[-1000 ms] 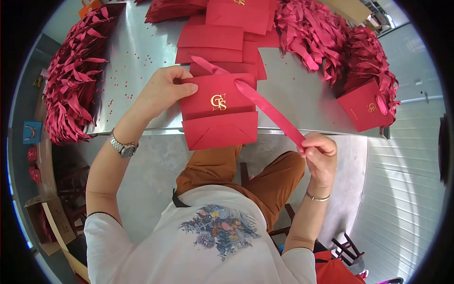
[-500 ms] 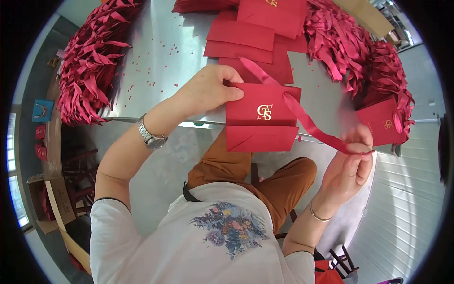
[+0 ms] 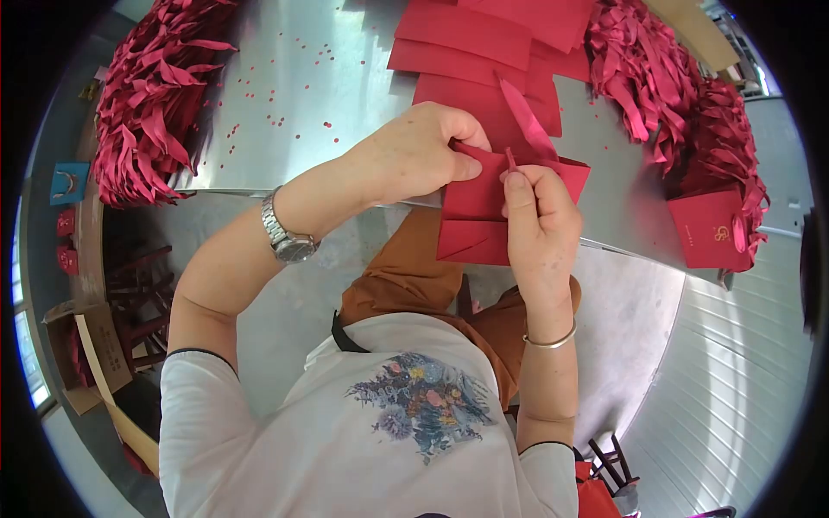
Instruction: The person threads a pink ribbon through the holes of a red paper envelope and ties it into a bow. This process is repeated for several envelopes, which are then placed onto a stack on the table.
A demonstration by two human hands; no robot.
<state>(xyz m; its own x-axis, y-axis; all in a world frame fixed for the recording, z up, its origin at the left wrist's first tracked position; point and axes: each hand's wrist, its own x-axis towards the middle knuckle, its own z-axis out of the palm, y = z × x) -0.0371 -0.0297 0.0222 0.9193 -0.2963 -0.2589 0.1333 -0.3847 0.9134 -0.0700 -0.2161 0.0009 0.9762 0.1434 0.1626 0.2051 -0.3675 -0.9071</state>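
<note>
While the red paper gift bag (image 3: 473, 205) is held at the table's near edge, its folded base toward the person, the left hand (image 3: 413, 157) pinches its upper left corner between thumb and fingers. The right hand (image 3: 544, 226) pinches a narrowed end of the satin ribbon (image 3: 528, 117) against the front panel, just below the top edge; whether it sits in a hole, the fingers hide. Threading seems best done with that tip tightly rolled and gripped close to its point, the panel kept taut by the left hand and the ribbon's slack left untwisted. Behind lie overlapping flat red bags (image 3: 462, 62), toward the metal table's (image 3: 259, 164) far edge. Ribbon bundles (image 3: 151, 104) line the left edge, red dots (image 3: 298, 136) scattered beside them; more ribbons (image 3: 643, 73) and a printed bag (image 3: 706, 231) occupy the right side, the latter at the near right corner.
</note>
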